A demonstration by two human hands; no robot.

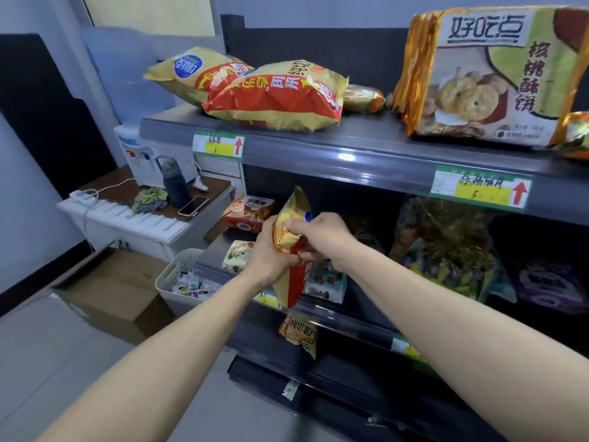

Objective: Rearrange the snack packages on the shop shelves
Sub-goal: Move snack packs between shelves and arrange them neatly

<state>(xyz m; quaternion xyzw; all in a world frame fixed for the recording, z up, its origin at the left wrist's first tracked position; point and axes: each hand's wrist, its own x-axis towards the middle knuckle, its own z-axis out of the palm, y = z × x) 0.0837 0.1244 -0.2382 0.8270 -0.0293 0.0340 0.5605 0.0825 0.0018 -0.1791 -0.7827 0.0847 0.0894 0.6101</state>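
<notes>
We hold a yellow-and-red chip bag (291,247) with both hands in front of the middle shelf (350,317). Its long axis stands nearly upright: the top corner points up and a little left, and the bottom end hangs below our hands, across the shelf's front edge. Our left hand (271,255) wraps around the bag's middle from the left; our right hand (320,232) pinches its upper right side.

On the top shelf (318,148), two more chip bags (274,97) lie flat on the left, one overlapping the other. A big biscuit pack (487,78) stands at the right. Bare shelf shows between them at the front, with a small wrapped snack (363,98) further back.

The biscuit pack reads 好吃点 and 核桃酥饼. A price label (479,188) under it carries a red up arrow. A lower bag (299,333) reads 纯切薯片.
</notes>
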